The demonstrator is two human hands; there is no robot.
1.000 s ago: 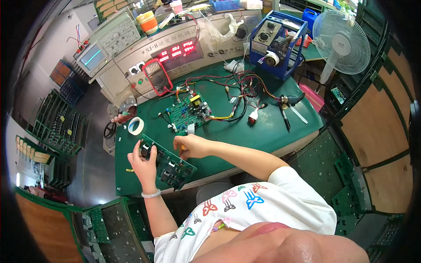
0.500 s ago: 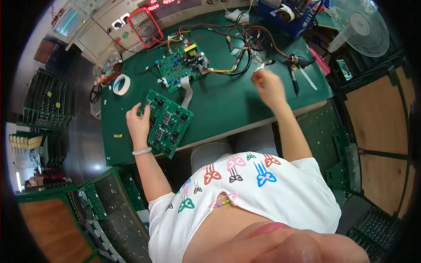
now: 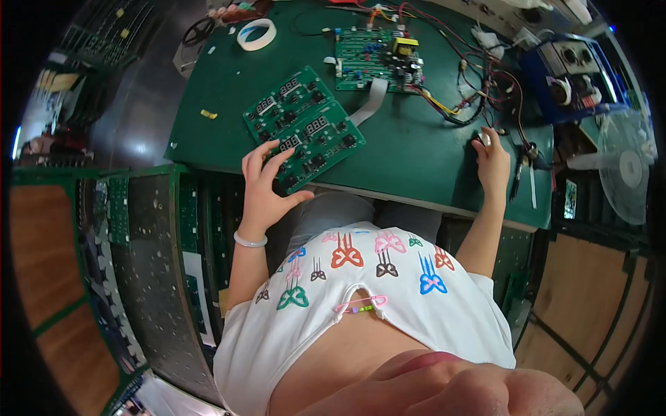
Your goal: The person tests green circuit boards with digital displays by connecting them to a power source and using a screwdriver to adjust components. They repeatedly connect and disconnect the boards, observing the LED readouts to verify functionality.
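Note:
A green circuit board with digit displays lies at an angle near the table's front edge. My left hand is at its near left side, fingers spread, fingertips over or touching the board. A grey ribbon cable runs from it to a second green circuit board, which carries a yellow-topped part and many components. Farther right, my right hand has its fingers closed around a small dark and whitish thing, its kind unclear, beside a bundle of wires.
A tape roll lies at the far left, with a small yellow piece nearer. A black pen and a pale strip lie right of my right hand. Beyond them stand a blue box and a fan.
The view has swung, shifting the table's contents. My left hand has moved from the display board's far left side to its near side, fingers spread. My right hand has come nearer the pen.

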